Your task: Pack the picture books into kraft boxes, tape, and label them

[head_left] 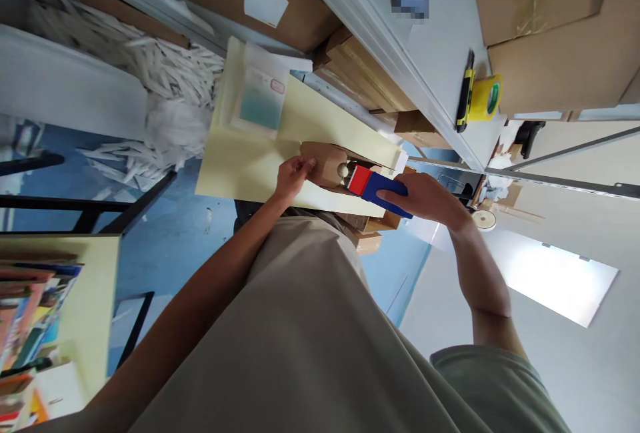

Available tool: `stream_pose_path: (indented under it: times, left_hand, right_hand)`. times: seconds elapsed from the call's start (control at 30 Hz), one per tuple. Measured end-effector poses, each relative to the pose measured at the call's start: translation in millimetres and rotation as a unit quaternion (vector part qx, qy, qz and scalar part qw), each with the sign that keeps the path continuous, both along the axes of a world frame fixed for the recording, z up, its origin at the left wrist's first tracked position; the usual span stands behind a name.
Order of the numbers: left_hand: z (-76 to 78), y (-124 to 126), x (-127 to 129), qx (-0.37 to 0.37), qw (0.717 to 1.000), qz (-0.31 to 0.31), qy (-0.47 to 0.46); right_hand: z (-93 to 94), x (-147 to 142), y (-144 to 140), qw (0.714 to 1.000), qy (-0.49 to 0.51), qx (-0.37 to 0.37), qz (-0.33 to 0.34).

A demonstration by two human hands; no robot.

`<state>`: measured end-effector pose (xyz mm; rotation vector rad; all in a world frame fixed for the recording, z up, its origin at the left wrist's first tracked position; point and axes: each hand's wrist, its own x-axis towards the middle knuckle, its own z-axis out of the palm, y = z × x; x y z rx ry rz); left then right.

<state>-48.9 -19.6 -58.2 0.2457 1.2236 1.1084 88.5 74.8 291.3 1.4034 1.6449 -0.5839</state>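
Observation:
On the pale yellow tabletop [240, 165] lies a small brown cardboard box [324, 156], partly open. My left hand [294, 178] grips its left end, thumb and fingers closed on the cardboard edge. My right hand [425, 198] is wrapped round a flat blue and red object [383, 191]; its exact kind cannot be made out. The red end has a pale toothed edge and points left, over the box's open part. Beside that edge shows a small round pale thing [343, 169], by the box flap.
A clear plastic packet [263, 96] lies at the table's far left. Above, a grey shelf [435, 53] holds a yellow tape roll [486, 97], a black and yellow utility knife [465, 91] and a large carton [560, 53]. White paper strips [165, 73] are heaped at left.

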Motion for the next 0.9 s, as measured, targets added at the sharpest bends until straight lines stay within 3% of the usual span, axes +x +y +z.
stream_pose_path:
  times: [0.23,0.47,0.6,0.73,0.9]
  left_hand:
    - [-5.2,-1,12,0.034,0.998,-0.006,0.059]
    - [-24.6,-8,14,0.078,0.98,0.033,0.178]
    - [-6.7,-23,1,0.195,0.962,0.009,0.192]
    - [21.7,-40,-1,0.323,0.924,-0.071,0.192]
    - [24.5,-44,7,0.276,0.907,-0.156,0.277]
  right_hand:
    - [0.7,-6,-6,1.0,-0.003,0.017,0.012]
    - [1.8,-18,-13,0.999,0.0,0.032,0.006]
    - [0.1,-16,-14,0.999,0.01,0.041,0.012]
    - [0.3,-17,-14,0.999,0.008,0.046,0.012]
    - [1.9,-25,-13,0.999,0.01,0.041,0.007]
